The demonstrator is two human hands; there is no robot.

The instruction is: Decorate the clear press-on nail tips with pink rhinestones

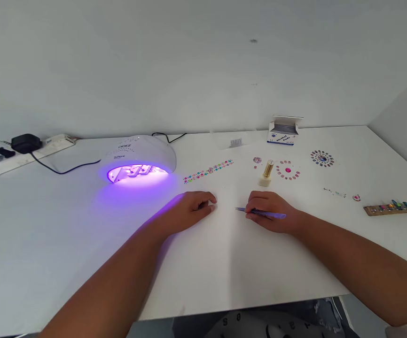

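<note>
On the white table (196,263), both bare hands rest near the middle, a little way apart. The right hand (269,211) has its fingers pinched around purple tweezers (269,214). The tweezers lie almost flat just over the table, and their thin tip points left, toward the other hand. The left hand (192,209) has its fingers loosely curled, with a small gap between the thumb and the finger next to it.

Close behind the left hand, to its left, sits a round white nail lamp (142,152). It glows bright purple inside and makes the table purple in front. A slanting strip of bright gem dots (208,172) lies between the lamp and a small gold thing on a pale base (267,171). Just right of that, pink gems make a ring with a bigger one in the middle (288,170). Farther right is a round flower of shiny gems (322,158). The Alcohol Pads box (282,136) is open at the back, near the wall.

Far to the right, a brown strip (387,210) holds shiny little pieces in a row. Far to the left, a black plug (26,143) sits on a white power strip (53,145).
</note>
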